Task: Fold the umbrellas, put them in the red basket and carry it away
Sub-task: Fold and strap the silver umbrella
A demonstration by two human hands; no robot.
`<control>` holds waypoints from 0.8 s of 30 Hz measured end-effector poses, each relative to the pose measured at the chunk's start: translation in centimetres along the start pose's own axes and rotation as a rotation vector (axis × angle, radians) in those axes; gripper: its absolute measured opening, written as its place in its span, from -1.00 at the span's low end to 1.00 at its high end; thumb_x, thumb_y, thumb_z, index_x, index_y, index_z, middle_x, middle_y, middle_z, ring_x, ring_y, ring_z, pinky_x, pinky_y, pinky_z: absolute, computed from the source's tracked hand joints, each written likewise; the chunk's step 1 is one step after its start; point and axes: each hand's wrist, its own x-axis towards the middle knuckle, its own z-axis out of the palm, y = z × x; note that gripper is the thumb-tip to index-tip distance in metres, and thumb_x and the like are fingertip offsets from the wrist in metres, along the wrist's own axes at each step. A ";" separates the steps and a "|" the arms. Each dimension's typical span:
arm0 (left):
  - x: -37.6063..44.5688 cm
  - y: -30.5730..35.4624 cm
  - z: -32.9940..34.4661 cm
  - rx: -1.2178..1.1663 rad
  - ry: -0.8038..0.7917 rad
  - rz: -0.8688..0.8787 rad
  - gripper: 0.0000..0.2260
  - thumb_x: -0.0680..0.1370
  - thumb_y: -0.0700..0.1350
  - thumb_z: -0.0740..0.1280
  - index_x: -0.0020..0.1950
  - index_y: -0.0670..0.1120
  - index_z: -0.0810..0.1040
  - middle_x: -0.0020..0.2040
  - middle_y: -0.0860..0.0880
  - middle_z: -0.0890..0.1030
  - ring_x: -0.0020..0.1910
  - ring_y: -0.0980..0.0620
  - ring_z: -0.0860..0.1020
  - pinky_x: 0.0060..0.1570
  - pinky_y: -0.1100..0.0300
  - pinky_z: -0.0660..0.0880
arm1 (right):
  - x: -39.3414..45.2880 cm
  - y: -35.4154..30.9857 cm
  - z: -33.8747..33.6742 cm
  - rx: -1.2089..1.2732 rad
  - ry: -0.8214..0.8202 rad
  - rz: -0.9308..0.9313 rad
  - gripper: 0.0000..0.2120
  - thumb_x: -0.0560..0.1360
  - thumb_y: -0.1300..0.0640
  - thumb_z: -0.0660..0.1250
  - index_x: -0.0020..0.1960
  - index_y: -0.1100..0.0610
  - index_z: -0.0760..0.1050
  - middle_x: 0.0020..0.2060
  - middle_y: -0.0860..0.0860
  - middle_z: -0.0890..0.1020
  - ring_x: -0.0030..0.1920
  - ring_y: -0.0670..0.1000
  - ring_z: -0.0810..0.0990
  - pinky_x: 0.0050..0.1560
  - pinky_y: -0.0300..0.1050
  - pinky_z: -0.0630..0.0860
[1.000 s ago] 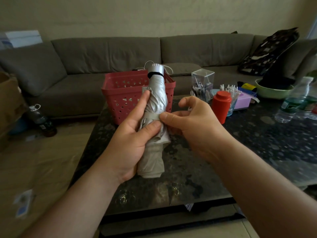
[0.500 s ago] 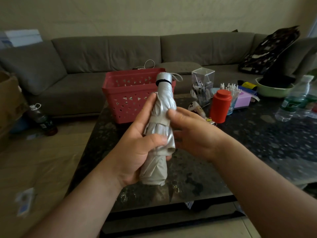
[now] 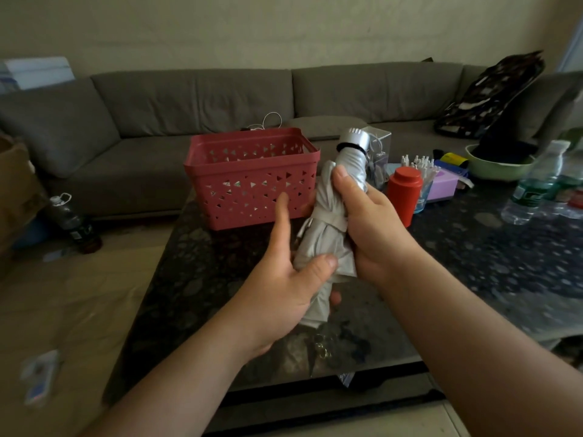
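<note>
Head view, read from left to right. At the left edge of the frame a dark bottle (image 3: 73, 223) stands on the floor in front of a grey sofa (image 3: 195, 102) that runs across the upper half of the frame. A dark speckled table (image 3: 202, 279) fills the centre and right. On its far left corner, above centre-left of the frame, stands the red basket (image 3: 250, 176), upright, its perforated wall facing the camera; what it holds cannot be made out. Just right of the basket, at frame centre, the folded silver umbrella (image 3: 328, 228) is held above the table, tilted with its capped handle end toward the upper right and its fabric end toward the lower left; a strap encircles its middle. The left hand (image 3: 284, 279) grips the lower fabric part, thumb pressed on the front, index finger extended along the left side, one fingertip visible beneath. The right hand (image 3: 372, 222) is clamped round the upper part, thumb lying along the fabric toward the handle, remaining fingers wrapped behind and hidden. Further right on the table stand a red lidded canister (image 3: 403, 197), a clear box (image 3: 378, 152), a green bowl (image 3: 498, 167) and, at the right edge, clear water bottles (image 3: 536, 184).
</note>
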 end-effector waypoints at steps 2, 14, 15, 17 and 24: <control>0.2 -0.1 0.2 0.016 0.054 0.018 -0.11 0.66 -0.09 0.41 0.60 0.49 -0.18 0.36 0.10 0.64 0.09 0.00 0.73 -0.10 0.10 0.64 | 0.2 -0.2 -0.1 0.068 0.006 -0.002 -0.68 0.69 -0.02 0.30 0.16 0.25 0.56 -0.15 0.18 0.69 -0.20 0.12 0.70 -0.11 0.07 0.70; 0.1 -0.1 0.5 0.346 0.251 0.189 -0.01 0.58 -0.17 0.47 0.62 0.45 -0.18 0.00 0.04 0.60 -0.24 0.22 0.67 -0.28 0.37 0.54 | -0.2 0.9 1.5 0.281 -0.046 0.010 -0.81 0.56 0.38 0.22 -0.07 0.12 0.48 -0.39 -0.01 0.46 -0.41 -0.07 0.43 -0.28 -0.12 0.47; 0.3 -0.2 0.5 0.331 0.251 0.181 -0.02 0.57 -0.17 0.46 0.62 0.46 -0.15 -0.02 0.01 0.61 -0.24 0.18 0.68 -0.25 0.34 0.57 | -0.2 0.9 1.5 0.303 -0.055 0.015 -0.79 0.54 0.39 0.20 -0.11 0.11 0.47 -0.40 -0.01 0.41 -0.41 -0.07 0.38 -0.29 -0.12 0.44; 0.3 -0.4 0.3 0.295 0.258 0.166 -0.02 0.54 -0.16 0.47 0.61 0.49 -0.10 -0.01 -0.07 0.63 -0.21 0.10 0.70 -0.18 0.27 0.61 | -0.3 1.2 1.4 0.313 -0.080 0.041 -0.85 0.50 0.34 0.25 -0.14 0.11 0.43 -0.39 -0.01 0.39 -0.41 -0.07 0.38 -0.26 -0.10 0.45; 0.5 -1.2 -1.5 0.583 0.389 0.317 0.07 0.50 -0.04 0.58 0.65 0.38 -0.19 0.20 0.11 0.58 0.08 0.18 0.66 0.00 0.35 0.57 | 0.0 -0.2 0.3 0.132 -0.106 -0.101 -0.55 0.57 0.19 0.44 0.42 0.19 0.45 0.27 0.28 0.65 0.23 0.30 0.68 0.27 0.34 0.59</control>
